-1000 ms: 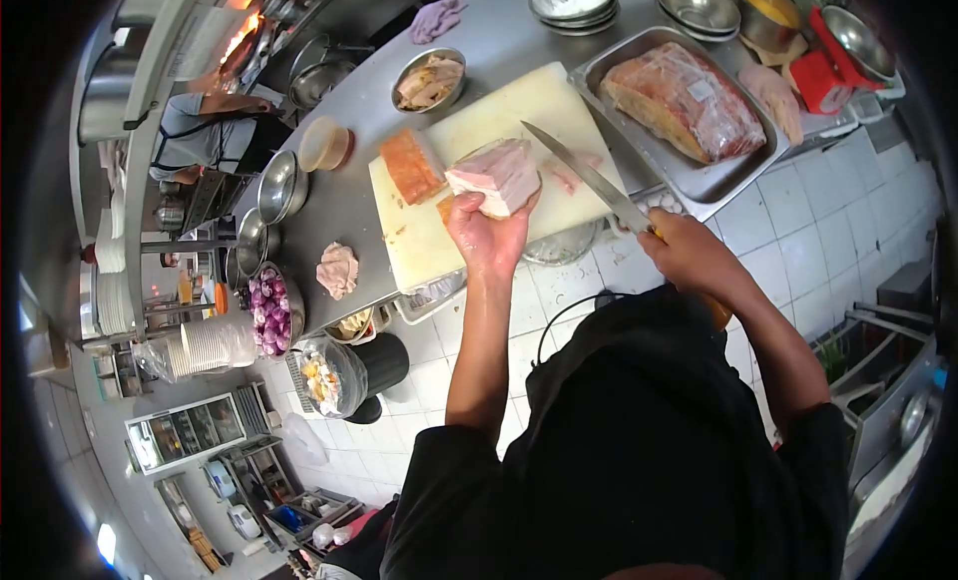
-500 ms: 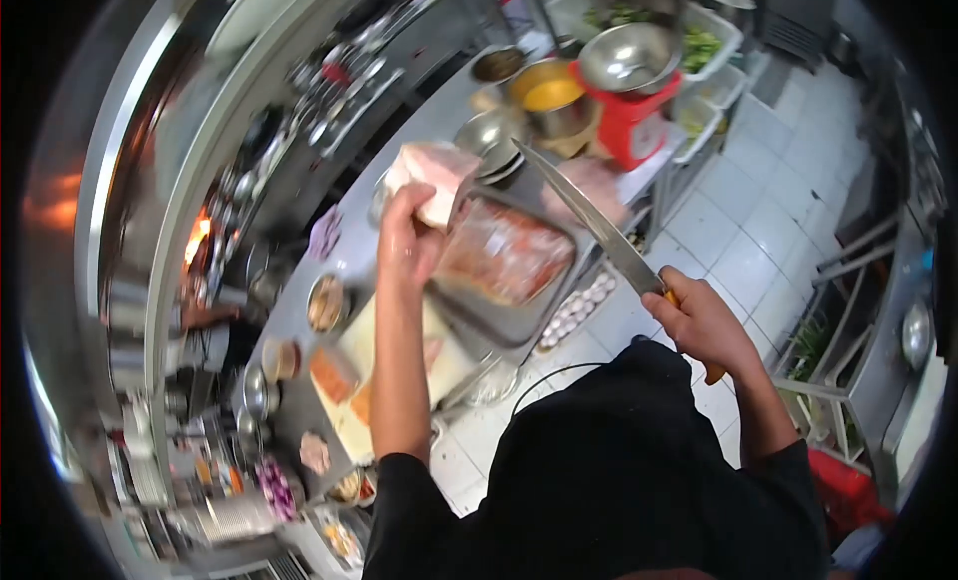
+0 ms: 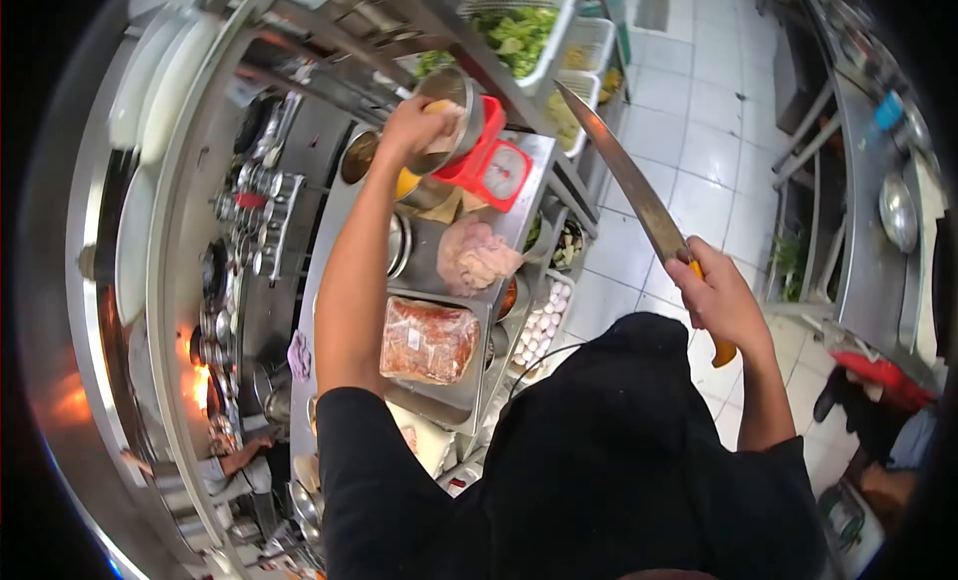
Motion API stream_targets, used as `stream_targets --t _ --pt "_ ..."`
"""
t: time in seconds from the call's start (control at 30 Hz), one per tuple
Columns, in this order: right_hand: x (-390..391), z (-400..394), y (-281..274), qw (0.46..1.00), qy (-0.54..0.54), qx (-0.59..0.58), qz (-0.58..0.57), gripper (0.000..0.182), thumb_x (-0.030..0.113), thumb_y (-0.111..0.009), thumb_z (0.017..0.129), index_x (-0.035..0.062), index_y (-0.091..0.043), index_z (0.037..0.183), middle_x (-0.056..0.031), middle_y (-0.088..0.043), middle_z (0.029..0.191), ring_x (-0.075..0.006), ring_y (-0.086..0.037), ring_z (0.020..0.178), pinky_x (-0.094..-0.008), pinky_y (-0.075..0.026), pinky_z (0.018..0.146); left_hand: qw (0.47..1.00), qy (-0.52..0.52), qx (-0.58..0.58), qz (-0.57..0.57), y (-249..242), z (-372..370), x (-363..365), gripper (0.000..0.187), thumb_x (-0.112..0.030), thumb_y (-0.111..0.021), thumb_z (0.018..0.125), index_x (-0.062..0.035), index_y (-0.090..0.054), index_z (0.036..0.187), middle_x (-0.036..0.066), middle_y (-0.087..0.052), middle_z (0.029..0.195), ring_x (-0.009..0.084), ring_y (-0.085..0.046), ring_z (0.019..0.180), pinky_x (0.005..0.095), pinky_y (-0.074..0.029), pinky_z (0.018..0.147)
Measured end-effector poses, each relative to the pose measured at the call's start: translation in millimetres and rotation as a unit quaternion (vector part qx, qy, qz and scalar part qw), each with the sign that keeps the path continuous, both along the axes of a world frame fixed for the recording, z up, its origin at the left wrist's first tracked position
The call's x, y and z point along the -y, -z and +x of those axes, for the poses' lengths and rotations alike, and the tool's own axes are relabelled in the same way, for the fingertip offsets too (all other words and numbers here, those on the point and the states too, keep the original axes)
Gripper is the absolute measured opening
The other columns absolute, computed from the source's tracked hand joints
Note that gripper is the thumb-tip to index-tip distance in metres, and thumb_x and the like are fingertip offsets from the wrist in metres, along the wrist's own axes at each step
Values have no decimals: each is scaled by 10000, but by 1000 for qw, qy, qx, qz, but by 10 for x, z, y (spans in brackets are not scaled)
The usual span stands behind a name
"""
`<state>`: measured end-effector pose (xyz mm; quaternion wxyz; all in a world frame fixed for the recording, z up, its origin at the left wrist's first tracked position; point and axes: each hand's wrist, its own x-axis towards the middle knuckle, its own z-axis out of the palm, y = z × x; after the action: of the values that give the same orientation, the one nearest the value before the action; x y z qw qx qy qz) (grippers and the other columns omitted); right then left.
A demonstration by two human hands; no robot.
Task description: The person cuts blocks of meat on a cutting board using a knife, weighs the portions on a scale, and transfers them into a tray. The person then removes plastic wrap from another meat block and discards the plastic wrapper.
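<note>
My left hand (image 3: pixel 421 129) reaches to the metal bowl (image 3: pixel 469 156) at the far end of the steel counter. Its fingers are closed on a pale piece of raw meat (image 3: pixel 454 111), mostly hidden by the hand and held over the bowl. The bowl sits on a red kitchen scale (image 3: pixel 502 173) with a round dial. In my right hand (image 3: pixel 714 295) is a large knife (image 3: pixel 639 193), gripped by its yellow handle with the long blade pointing up and away, over the floor.
A metal tray (image 3: pixel 424 400) holds a wrapped slab of red meat (image 3: pixel 429 340). Pale raw meat (image 3: pixel 474 256) lies beyond it. A carton of eggs (image 3: pixel 539 330) and a crate of greens (image 3: pixel 514 36) stand to the right. Flames (image 3: pixel 200 388) and another person's arm (image 3: pixel 244 455) show at left.
My left hand has carried the pale raw meat from above the tray to the bowl on the scale. My view has turned; my right hand still holds the knife.
</note>
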<state>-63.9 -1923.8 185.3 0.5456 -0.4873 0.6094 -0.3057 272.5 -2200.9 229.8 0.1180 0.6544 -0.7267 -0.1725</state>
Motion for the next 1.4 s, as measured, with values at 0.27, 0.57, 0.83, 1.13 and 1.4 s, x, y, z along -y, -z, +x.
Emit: stream_targets --t 0.27,0.57,0.83,1.13,1.4 --pt "163 -207 129 1000 3 -7 11 276 267 -530 947 -1 -493 891 -41 -459 580 -135 -487 428 -300 -418 418 987 8 -109 117 54 -43 -90 662 -121 -720 756 56 -453 1335 118 -623 1126 147 -609 892 255 -489 755" --pt "280 -215 242 999 -20 -3 43 272 275 -522 949 9 -493 904 -40 -460 593 -128 -476 438 -305 -403 440 993 4 -85 79 -69 33 -137 937 -136 -792 697 93 -253 1428 132 -595 1061 177 -612 879 283 -482 779" --pt "187 -267 324 998 20 24 62 242 257 -524 946 22 -490 895 -13 -443 562 -108 -455 432 -279 -386 415 999 19 12 26 188 52 6 847 -274 -807 648 5 -444 1361 193 -637 1119 203 -638 962 328 -515 814" --pt "76 -40 436 993 -58 92 42 196 261 -526 970 69 -486 959 35 -413 566 -44 -399 446 -212 -361 383 925 -153 -341 -71 -37 167 -671 467 -185 -704 731 -16 -622 1159 109 -677 983 204 -633 839 331 -505 726" --pt "-63 1015 -36 954 -289 62 45 198 247 -517 955 64 -482 887 35 -400 558 -44 -363 441 -220 -288 391 804 -350 -399 -267 -71 1569 -3355 570 -96 -764 627 40 -607 1158 137 -656 1053 203 -643 906 302 -516 816"
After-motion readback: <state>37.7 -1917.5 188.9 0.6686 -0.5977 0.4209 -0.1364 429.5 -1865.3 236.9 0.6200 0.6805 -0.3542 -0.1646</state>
